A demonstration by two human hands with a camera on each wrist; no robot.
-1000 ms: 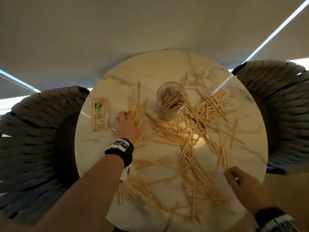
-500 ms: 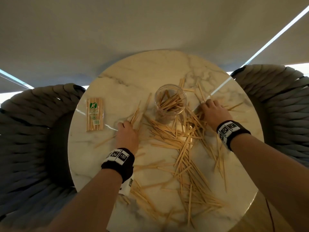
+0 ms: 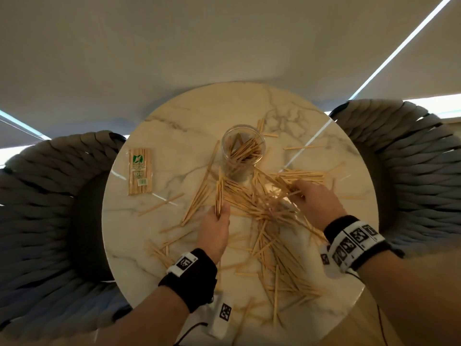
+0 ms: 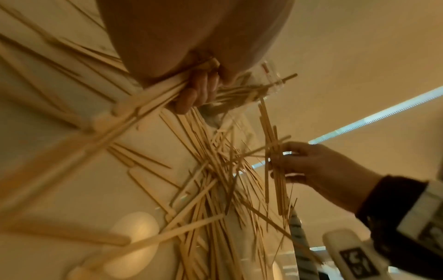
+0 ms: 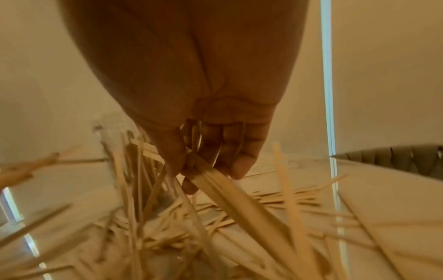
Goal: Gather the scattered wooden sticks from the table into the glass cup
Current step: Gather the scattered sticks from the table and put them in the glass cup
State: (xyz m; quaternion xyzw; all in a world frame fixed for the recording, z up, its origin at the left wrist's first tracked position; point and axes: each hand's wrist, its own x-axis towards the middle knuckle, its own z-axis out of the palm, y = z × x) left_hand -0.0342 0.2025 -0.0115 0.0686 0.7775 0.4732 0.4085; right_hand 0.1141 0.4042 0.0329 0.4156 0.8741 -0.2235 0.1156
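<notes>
A clear glass cup (image 3: pixel 243 151) holding several sticks stands near the middle of a round marble table (image 3: pixel 139 228). Many thin wooden sticks (image 3: pixel 262 236) lie scattered in front of it. My left hand (image 3: pixel 216 222) grips a small bundle of sticks (image 3: pixel 220 193) that points up toward the cup. My right hand (image 3: pixel 313 202), to the right of the cup, pinches a second bundle of sticks (image 3: pixel 296 174) lying roughly sideways. In the wrist views the left fingers (image 4: pixel 194 94) and the right fingers (image 5: pixel 230 151) are curled around their sticks.
A sealed packet of sticks (image 3: pixel 140 171) lies at the table's left side. Woven grey chairs stand at the left (image 3: pixel 37 208) and right (image 3: pixel 411 171) of the table. A few loose sticks (image 3: pixel 303 147) lie beyond the cup.
Both hands have drawn back toward the table's middle, each now with a bundle of sticks lifted from the pile. The right hand came in from the near right edge.
</notes>
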